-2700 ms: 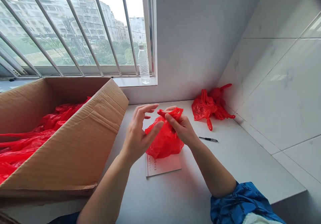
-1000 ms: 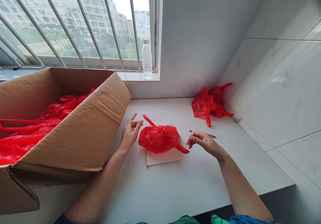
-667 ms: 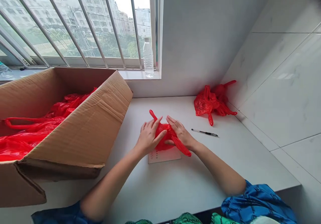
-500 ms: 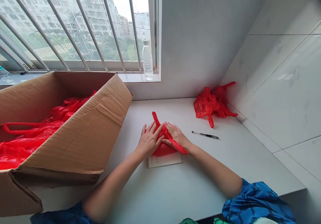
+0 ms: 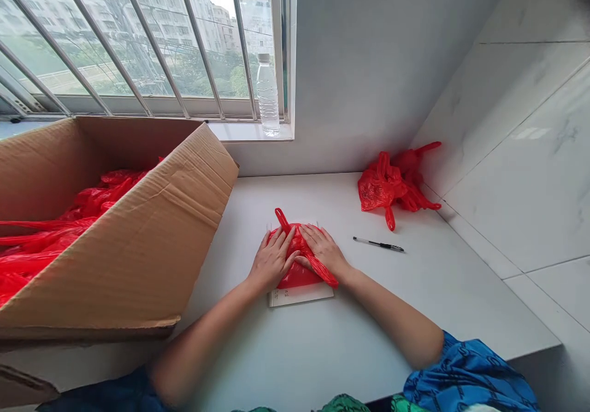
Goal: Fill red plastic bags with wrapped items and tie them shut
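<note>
A red plastic bag (image 5: 298,275) lies over a white notebook or pad (image 5: 302,295) on the white tabletop, with one handle loop sticking up at the back and another trailing to the right. My left hand (image 5: 273,257) rests flat on the bag's left side, fingers stretched out. On its right side my right hand (image 5: 323,251) presses down, fingers also extended. The palms hide part of the bag. Just right of my right hand lies a black pen (image 5: 378,244).
A large cardboard box (image 5: 152,240) full of red plastic bags (image 5: 87,215) stands at the left. More crumpled red bags (image 5: 385,184) sit by the wall at the back right. A clear bottle (image 5: 268,98) stands on the windowsill beside the barred window.
Both hands have flattened slightly outward over the bag, which now looks more spread out. The trailing handle has shifted a little left. The view has tilted down slightly.
</note>
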